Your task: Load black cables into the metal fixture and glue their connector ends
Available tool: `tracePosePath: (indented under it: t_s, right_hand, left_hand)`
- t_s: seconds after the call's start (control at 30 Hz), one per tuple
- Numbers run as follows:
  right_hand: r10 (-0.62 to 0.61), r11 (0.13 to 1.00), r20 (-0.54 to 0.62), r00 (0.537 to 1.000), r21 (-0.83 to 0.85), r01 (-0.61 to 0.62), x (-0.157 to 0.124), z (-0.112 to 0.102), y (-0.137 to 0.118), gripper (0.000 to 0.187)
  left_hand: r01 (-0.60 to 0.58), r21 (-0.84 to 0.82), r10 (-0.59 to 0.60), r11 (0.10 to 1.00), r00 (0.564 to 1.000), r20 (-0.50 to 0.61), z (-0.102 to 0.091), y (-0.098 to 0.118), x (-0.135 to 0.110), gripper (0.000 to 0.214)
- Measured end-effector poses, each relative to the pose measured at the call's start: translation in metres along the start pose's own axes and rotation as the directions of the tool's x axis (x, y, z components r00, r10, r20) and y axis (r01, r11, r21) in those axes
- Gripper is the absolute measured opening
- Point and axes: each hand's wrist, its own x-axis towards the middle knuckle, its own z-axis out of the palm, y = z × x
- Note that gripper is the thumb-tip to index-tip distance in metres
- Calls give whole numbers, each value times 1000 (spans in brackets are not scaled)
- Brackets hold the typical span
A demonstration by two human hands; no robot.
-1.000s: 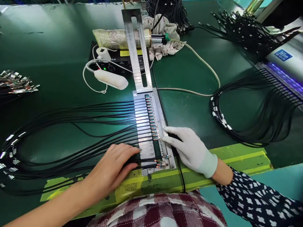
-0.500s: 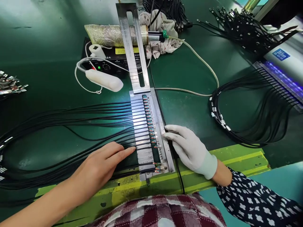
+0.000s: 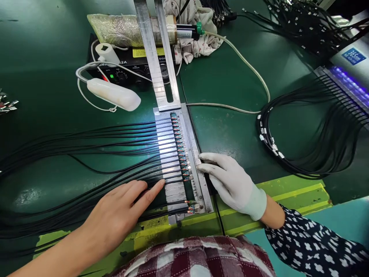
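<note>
My left hand (image 3: 119, 206), bare, is at the left edge of a metal slotted fixture (image 3: 173, 198). One finger reaches to the fixture's edge, the others curl in, and a black cable (image 3: 174, 181) runs from between them into a slot. Several black cables (image 3: 135, 135) lie side by side across the fixture, their small metal connectors (image 3: 182, 149) lined up along its opening. Two more cable ends (image 3: 193, 207) lie at the near end, below a gap. My right hand (image 3: 235, 184), in a white glove, rests outstretched fingertips on the fixture's right rail (image 3: 194, 165).
The fixture's slotted lid (image 3: 150, 57) stands raised at the far end. Behind it sit a black control box (image 3: 127, 77), a white lamp (image 3: 113, 94), and a wrapped tube (image 3: 123, 32). Coiled cables (image 3: 266, 142) lead to a 365nm lamp unit (image 3: 353, 57) at right.
The view has shifted slightly, so the far items appear further left and higher. By my left hand, the cable's connector sits slightly further left, in line with those above. My right hand stays on the rail.
</note>
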Motion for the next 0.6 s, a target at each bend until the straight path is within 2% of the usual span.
tracePosePath:
  t_s: [0.13,0.4,0.6]
  right_hand:
    - [-14,1000,-8,1000,-2,14,-1,0,0,34]
    - [-109,993,46,993,-49,111,0,-1,1,38]
    - [-134,989,51,990,-53,137,0,1,3,39]
  left_hand:
    - [-86,59,84,994,995,45,3,0,-2,69]
    - [-94,141,72,985,986,153,-4,-3,8,76]
    - [-111,122,91,986,983,158,1,-7,9,81]
